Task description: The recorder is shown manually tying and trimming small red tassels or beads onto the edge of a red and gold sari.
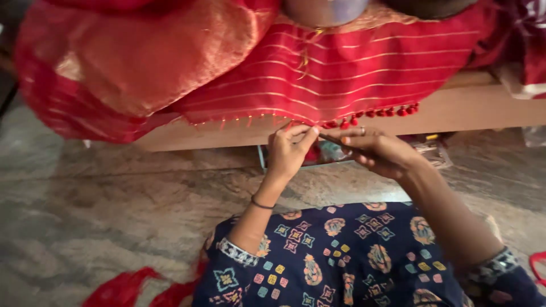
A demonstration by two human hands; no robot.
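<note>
**Red cloth, gold stripes: tassel work at the hem**

Red fabric with thin gold lines hangs over the edge of a wooden table, and its lower hem is right where the action is. The left hand comes up from below, thumb and forefinger pinched shut on the hem's edge, just where the loose fringe ends and the row of small red tassels begins. The right hand sits close beside it, fingers closed around a thin dark needle-like tool whose tip points at the left fingertips. A ring shows on one finger, a dark bangle on the left wrist.

To my eye the step is forming the next tassel along the line. Doing it well looks like a matter of tension: the left pinch should keep the hem taut and flat, so the tool's tip meets the threads cleanly rather than snagging the weave. Spacing counts too; the finished tassels sit evenly, touching one another, so the new one belongs just beside the last. Loose red thread lies on the stone floor near the patterned blue garment.
</note>
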